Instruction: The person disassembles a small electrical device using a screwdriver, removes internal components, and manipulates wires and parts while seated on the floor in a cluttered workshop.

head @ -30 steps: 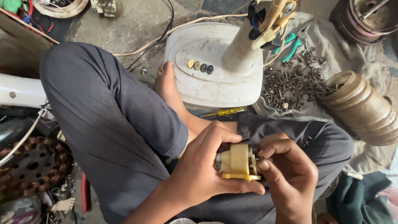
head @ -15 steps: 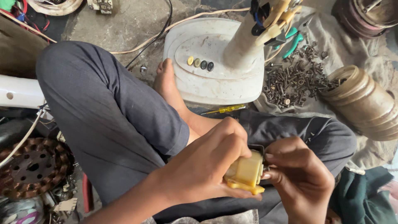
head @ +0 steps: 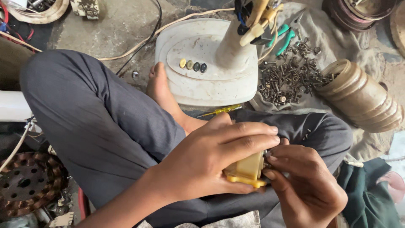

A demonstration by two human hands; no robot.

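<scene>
My left hand wraps around a small yellow plastic housing held over my lap, covering most of it. My right hand meets it from the right, fingertips pinching at the housing's end where a small metal part shows. What the fingertips grip is hidden. My legs in grey trousers are crossed beneath, one bare foot against a white fan base.
The white fan base carries a row of round buttons and a stem with loose wires. A yellow-handled screwdriver lies by my ankle. A pile of screws, green pliers, a tipped brown jar, a rusty rotor.
The yellow housing has been turned in my hands; my left fingers now cover more of its top. The view has shifted slightly downward.
</scene>
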